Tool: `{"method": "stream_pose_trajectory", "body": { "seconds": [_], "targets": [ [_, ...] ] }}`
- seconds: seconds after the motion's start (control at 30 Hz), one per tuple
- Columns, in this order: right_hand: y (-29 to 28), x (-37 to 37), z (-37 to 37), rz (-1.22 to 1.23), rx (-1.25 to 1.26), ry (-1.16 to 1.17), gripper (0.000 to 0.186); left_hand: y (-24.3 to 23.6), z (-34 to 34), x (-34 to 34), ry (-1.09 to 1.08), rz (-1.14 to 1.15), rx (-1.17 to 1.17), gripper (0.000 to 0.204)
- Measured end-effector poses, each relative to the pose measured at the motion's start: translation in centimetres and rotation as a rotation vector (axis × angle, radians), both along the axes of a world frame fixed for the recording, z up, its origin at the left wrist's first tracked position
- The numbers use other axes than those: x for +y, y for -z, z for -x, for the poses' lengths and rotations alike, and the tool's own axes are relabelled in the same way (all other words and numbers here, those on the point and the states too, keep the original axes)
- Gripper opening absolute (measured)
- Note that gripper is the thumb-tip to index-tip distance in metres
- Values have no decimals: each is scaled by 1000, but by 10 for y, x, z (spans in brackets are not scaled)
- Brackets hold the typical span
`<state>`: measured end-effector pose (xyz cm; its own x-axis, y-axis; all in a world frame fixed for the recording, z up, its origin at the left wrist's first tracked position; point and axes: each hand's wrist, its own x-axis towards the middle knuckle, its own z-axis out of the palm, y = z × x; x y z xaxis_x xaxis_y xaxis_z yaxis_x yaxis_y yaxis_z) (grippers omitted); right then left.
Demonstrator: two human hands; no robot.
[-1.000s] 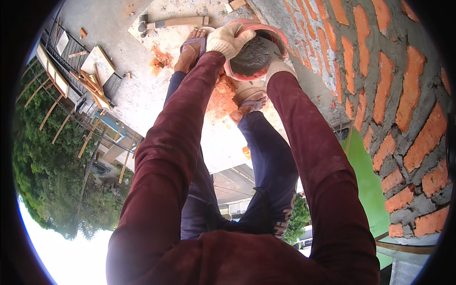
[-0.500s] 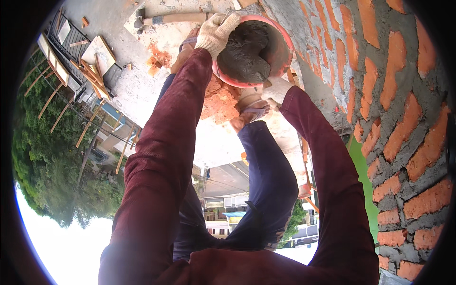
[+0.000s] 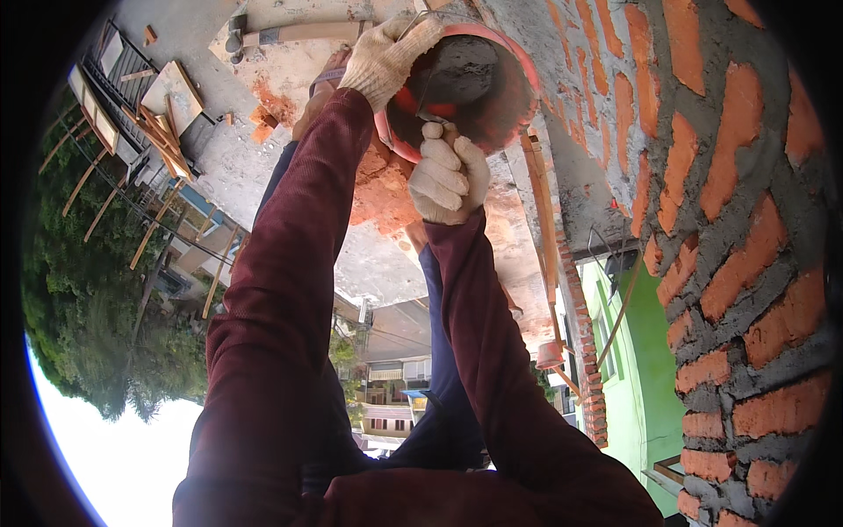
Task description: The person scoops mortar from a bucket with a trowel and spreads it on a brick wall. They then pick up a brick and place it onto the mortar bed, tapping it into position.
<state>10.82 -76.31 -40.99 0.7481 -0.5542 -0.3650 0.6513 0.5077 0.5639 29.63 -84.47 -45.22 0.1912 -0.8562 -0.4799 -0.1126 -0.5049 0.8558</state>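
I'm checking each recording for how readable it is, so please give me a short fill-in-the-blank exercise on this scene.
1. The left hand grips the red bucket near its ____ (top/bottom).
2. The right hand holds the trowel ____ (over/away from) the bucket's opening.
3. The grey mortar lies ____ (inside/outside) the bucket.
4. The brick wall stands on the picture's ____ (left/right) side.

Missing words: top; over; inside; right.

Cream knit gloves [image 3: 437, 183] with ribbed cuffs [image 3: 367, 84] cover the left hand [image 3: 391, 60] and the right hand [image 3: 450, 169]. Long maroon sleeves [image 3: 285, 237], finely textured and wrinkled in loose folds, reach to the gloves from a shirt [image 3: 413, 499] of the same maroon. The trousers [image 3: 450, 395] are dark navy, and a greyish-purple sandal strap [image 3: 328, 77] shows beyond them.
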Motion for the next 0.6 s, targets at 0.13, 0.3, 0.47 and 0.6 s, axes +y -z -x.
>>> {"method": "stream_pose_trajectory", "body": {
  "seconds": [0.13, 0.3, 0.47, 0.6],
  "targets": [
    [-65, 3, 47, -36, 474, -455, 39, -4, 16, 3, -86, -112, 101, 53],
    [-86, -32, 71, 440, 1321, -1155, 33, 5, 9, 5, -154, -269, 150, 52],
    [-9, -62, 50, 428, 1388, -1389, 35, -17, 25, -14, -27, -190, 10, 54],
    [2, -41, 47, 188, 1187, -1417, 38, -7, 25, -4, -24, -223, 22, 53]
  ]
}}
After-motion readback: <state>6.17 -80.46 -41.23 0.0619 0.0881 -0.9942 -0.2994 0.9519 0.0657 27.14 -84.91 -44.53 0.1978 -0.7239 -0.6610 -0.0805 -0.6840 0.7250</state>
